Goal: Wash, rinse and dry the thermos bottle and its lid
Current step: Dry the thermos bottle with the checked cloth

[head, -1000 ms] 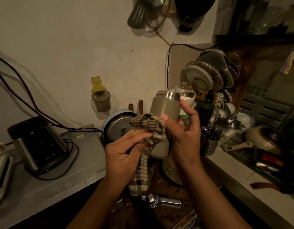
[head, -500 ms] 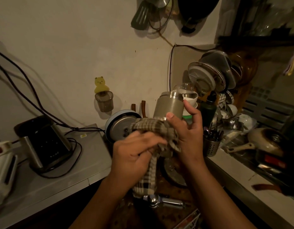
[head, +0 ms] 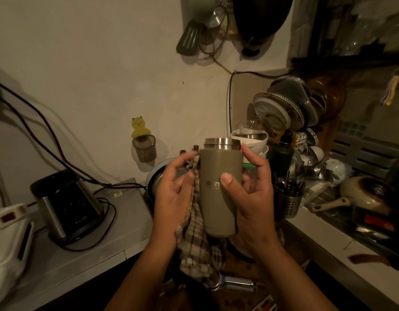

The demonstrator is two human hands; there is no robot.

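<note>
An olive-grey thermos bottle (head: 219, 207) with a bare steel threaded neck is held upright in front of me, without its lid. My right hand (head: 254, 198) grips its right side, thumb across the front and index finger near the neck. My left hand (head: 171, 196) presses a brown checked cloth (head: 195, 248) against the bottle's left side; the cloth hangs down below the bottle. The lid is not something I can pick out.
A black kettle base (head: 68, 203) with cables sits on the grey counter (head: 86, 257) at left. A crowded dish rack (head: 290, 122), a steel cutlery holder (head: 288, 203) and a sink with a pan (head: 364, 196) are at right. A metal tool (head: 234, 283) lies below the cloth.
The bottle has been turned upright and its front is uncovered. The cloth has slid from the front to the left side and hangs lower. The camera has shifted closer.
</note>
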